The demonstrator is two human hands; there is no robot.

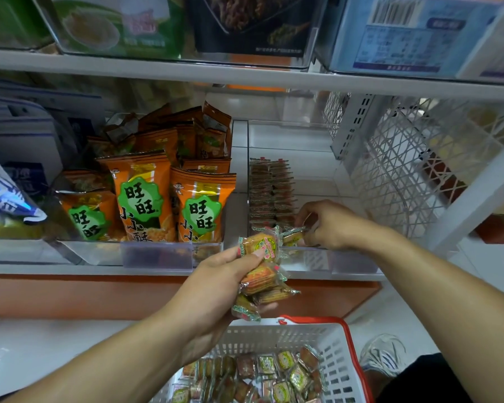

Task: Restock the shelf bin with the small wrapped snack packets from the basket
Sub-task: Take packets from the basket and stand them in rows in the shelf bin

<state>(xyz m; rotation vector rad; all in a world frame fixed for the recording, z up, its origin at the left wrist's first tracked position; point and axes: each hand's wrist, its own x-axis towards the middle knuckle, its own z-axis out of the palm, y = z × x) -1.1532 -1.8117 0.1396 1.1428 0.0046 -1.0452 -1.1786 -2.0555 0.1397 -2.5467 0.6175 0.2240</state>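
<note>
Shop shelving, clear shelf bin (326, 254) at front. Right hand (329, 225) pinching one snack packet (293, 235) at the row's near end; left hand (216, 286) gripping a bunch of packets (259, 277) just below-left, above the basket (341, 362).

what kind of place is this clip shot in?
Most likely a small shop or convenience store aisle. White shelving holds clear bins of retail goods, such as the orange snack bags, with a price-tag holder on the shelf edge. A red-handled shopping basket of wrapped packets sits on the floor below.
</note>
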